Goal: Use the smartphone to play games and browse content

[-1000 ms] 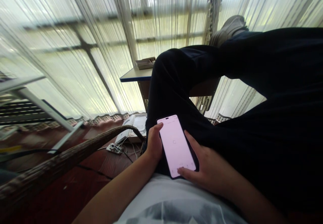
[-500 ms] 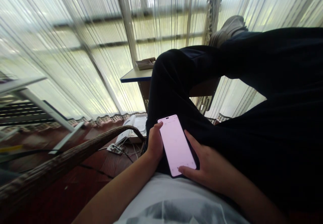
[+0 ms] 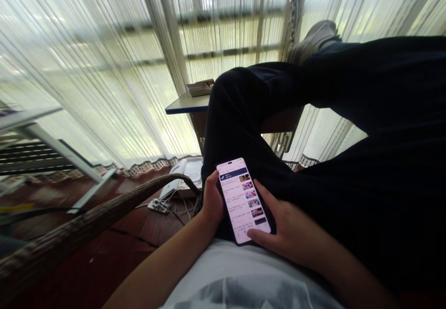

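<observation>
You have open air above the phone (image 3: pixel 240 202), between your left hand (image 3: pixel 211 200) and right hand (image 3: pixel 280 220). Ahead, your bent knee (image 3: pixel 230 88) blocks part of the counter (image 3: pixel 188 102). To your left, the armrest (image 3: pixel 114 209) bars a sideways sweep, though a gap between it and your forearm (image 3: pixel 169 259) opens down toward the floor (image 3: pixel 114 253), where cables (image 3: pixel 158 205) lie.

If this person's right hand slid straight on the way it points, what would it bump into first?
Most likely the phone: the right hand points toward it, and its thumb overlaps the lower end. Whether they touch is hard to tell.
</observation>
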